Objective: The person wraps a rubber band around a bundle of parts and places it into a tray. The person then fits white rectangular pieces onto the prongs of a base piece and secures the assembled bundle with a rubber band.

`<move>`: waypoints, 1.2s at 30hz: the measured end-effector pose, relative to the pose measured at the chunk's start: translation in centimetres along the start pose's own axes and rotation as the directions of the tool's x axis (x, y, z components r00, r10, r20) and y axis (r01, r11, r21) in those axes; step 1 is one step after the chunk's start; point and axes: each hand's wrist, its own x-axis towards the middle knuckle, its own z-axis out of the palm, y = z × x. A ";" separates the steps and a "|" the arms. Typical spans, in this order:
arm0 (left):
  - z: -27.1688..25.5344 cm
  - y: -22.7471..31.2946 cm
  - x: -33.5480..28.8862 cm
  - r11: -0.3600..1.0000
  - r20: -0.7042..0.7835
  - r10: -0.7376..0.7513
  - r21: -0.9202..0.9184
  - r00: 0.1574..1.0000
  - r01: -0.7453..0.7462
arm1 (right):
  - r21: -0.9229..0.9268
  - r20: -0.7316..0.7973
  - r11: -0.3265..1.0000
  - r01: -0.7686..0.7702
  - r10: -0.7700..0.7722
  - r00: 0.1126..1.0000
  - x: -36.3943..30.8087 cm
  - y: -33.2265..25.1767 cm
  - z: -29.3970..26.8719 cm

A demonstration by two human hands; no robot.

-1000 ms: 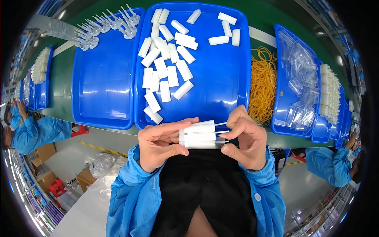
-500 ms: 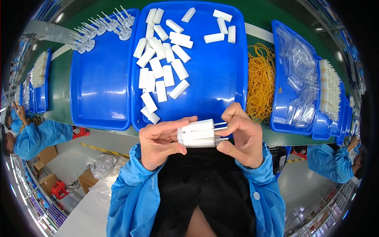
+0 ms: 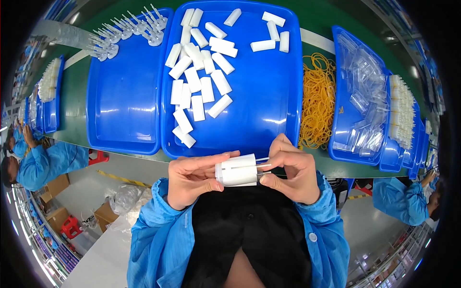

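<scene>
My left hand (image 3: pixel 192 178) grips a bundle of white blocks (image 3: pixel 238 169) by its left end, with the fingers along the top and the thumb below. The bundle lies sideways in front of my chest, its blocks side by side on a clear pronged holder (image 3: pixel 219 175). Thin prongs stick out of the right end. There my right hand (image 3: pixel 297 174) is closed in a pinch, thumb and index finger at the prong tips; what exactly sits between them is partly hidden. Loose white blocks (image 3: pixel 206 90) lie in the large blue tray (image 3: pixel 259 96) beyond my hands.
A left blue tray (image 3: pixel 124 96) carries clear pronged holders (image 3: pixel 153 36) at its far edge. Yellow rubber bands (image 3: pixel 317 103) are heaped right of the middle tray. A right blue tray (image 3: pixel 343 129) holds clear plastic pieces (image 3: pixel 367 86). Co-workers in blue (image 3: pixel 53 163) sit at both sides.
Both hands and the bundle have shifted slightly down and left. The lower block, near my right thumb before, now sits further along the prongs, and more bare prong shows at the right end.
</scene>
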 end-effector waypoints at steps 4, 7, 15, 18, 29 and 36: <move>0.1 -0.3 -0.3 1.000 0.021 -0.002 0.012 1.000 0.002 | 0.109 -0.026 0.993 -0.052 0.056 0.998 -0.6 0.3 0.6; 0.6 0.2 -0.1 0.999 0.005 -0.030 0.021 1.000 0.030 | 0.115 -0.069 0.992 -0.044 0.052 0.996 -0.6 0.3 0.5; 0.5 -0.1 0.2 0.996 -0.077 -0.021 0.089 0.997 0.028 | -0.001 -0.099 0.994 0.105 -0.104 0.990 0.1 -0.5 0.0; 0.3 -0.4 0.4 0.995 -0.070 -0.089 0.033 0.994 0.091 | 0.034 -0.109 0.995 0.091 -0.087 0.990 -0.1 -0.6 0.1; 1.7 -0.1 2.3 0.995 -0.033 -0.031 0.090 0.999 0.034 | 0.075 -0.119 0.992 0.106 -0.097 0.988 -0.3 0.6 -1.4; 1.7 -0.2 2.8 0.997 -0.037 -0.006 0.073 0.999 0.009 | -0.104 -0.110 0.991 0.084 -0.096 0.989 -0.1 -0.9 -2.6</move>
